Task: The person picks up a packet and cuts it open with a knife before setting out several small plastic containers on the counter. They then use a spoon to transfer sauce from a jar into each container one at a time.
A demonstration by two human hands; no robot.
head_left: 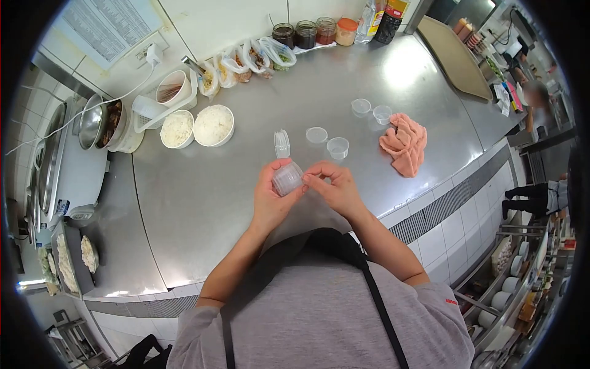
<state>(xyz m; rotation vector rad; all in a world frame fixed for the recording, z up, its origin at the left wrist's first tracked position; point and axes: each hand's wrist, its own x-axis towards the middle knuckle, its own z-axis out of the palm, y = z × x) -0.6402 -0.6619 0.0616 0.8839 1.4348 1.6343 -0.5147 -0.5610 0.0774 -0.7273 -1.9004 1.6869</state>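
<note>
My left hand (271, 200) is wrapped round a stack of small clear plastic cups (287, 178), held tilted above the steel table. The fingertips of my right hand (335, 189) are pinched together at the right edge of that stack; whether they grip one single cup is hard to make out. Just beyond my left hand lies another short stack of clear plastic pieces (281, 144), cups or lids. Further off stand a clear cup (337, 148), a round clear piece (317, 135) and two more small cups, one at the back (361, 107) and one beside the cloth (382, 115).
A crumpled pink cloth (405, 144) lies to the right. Two tubs of white rice (214, 125) stand at the left, by a white basket (147, 123). Tied food bags (246, 58) and several jars (305, 35) line the wall. A tray (455, 58) rests at the far right.
</note>
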